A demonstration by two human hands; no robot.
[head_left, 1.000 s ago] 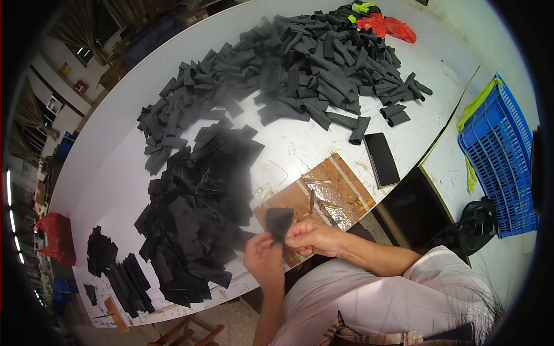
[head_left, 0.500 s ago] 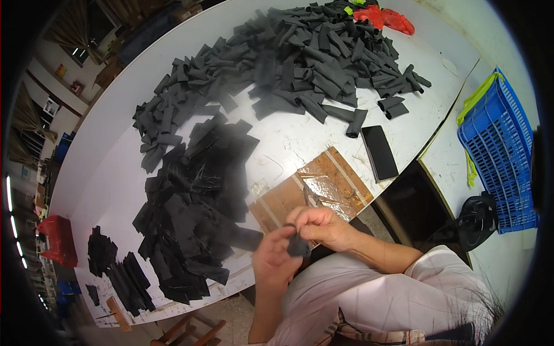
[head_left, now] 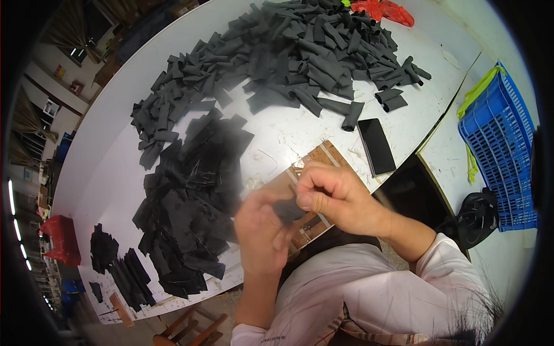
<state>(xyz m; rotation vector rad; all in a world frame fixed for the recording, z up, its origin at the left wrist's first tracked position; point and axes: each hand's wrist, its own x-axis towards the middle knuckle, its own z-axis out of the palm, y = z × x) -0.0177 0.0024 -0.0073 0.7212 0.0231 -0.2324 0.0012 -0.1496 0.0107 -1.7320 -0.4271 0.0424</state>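
Both my hands meet over the table's near edge on one small black flat piece. My left hand cups it from below and my right hand pinches its upper edge with curled fingers. Under them lies a brown wooden board. A heap of flat black pieces spreads just left of my left hand. Farther back, a big pile of rolled black tubes covers the table.
A black phone lies right of the board. A blue plastic crate stands on the right, a black bag below it. Red plastic sits at the far end, smaller black stacks at the near left corner of the white table.
My hands have lifted toward the camera with the black piece, off the board. My right hand has closed tighter over it, and the piece looks folded smaller.
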